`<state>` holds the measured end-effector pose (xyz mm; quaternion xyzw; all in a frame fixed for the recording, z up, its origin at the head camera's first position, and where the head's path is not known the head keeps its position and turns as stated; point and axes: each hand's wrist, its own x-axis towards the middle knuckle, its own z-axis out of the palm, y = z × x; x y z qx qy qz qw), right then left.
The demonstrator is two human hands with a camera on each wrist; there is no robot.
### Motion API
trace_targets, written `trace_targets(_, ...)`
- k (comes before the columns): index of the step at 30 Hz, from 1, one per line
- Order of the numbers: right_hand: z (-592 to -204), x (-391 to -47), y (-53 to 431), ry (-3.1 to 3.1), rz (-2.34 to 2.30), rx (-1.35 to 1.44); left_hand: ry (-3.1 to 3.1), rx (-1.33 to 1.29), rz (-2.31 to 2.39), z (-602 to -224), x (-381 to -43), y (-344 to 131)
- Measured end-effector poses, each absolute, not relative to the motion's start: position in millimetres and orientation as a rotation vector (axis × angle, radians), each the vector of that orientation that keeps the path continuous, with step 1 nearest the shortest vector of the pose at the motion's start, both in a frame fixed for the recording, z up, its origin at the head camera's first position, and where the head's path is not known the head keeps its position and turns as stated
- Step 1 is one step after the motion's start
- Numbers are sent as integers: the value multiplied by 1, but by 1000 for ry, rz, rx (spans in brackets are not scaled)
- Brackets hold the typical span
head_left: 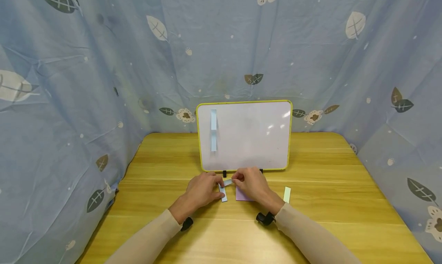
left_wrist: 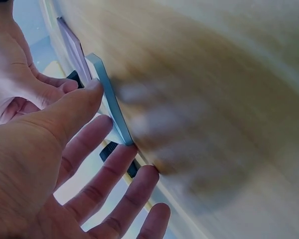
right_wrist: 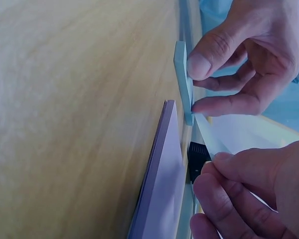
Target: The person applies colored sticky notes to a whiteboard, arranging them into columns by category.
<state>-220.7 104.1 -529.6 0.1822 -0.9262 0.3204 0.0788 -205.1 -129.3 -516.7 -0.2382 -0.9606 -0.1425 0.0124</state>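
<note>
On the table lies a narrow pad of pale blue sticky notes (head_left: 225, 198), held by my left hand (head_left: 202, 190) with thumb and index finger on it. The left wrist view shows the pad's side edge (left_wrist: 114, 107), the other fingers spread loosely beyond it. My right hand (head_left: 253, 184) pinches the end of a pale blue sticky strip (head_left: 228, 182) between thumb and index finger. This strip slants up from the pad's far end, between the two hands. Under the right hand, partly covered, is a purple sticky-note pad (head_left: 241, 195).
Behind the hands a yellow-framed whiteboard (head_left: 252, 141) stands on black feet (head_left: 225, 174). Two pale blue strips, an upper one (head_left: 213, 119) and a lower one (head_left: 213, 142), are stuck on its left side. A light green strip pad (head_left: 287, 195) lies beside the right wrist. Patterned curtains (head_left: 221, 45) surround the wooden table.
</note>
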Motion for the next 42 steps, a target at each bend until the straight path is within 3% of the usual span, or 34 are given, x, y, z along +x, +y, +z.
trace_targets(42,-521,-218,116,-2717,1020,456,-3031,-770,-538,-516,-206,-129)
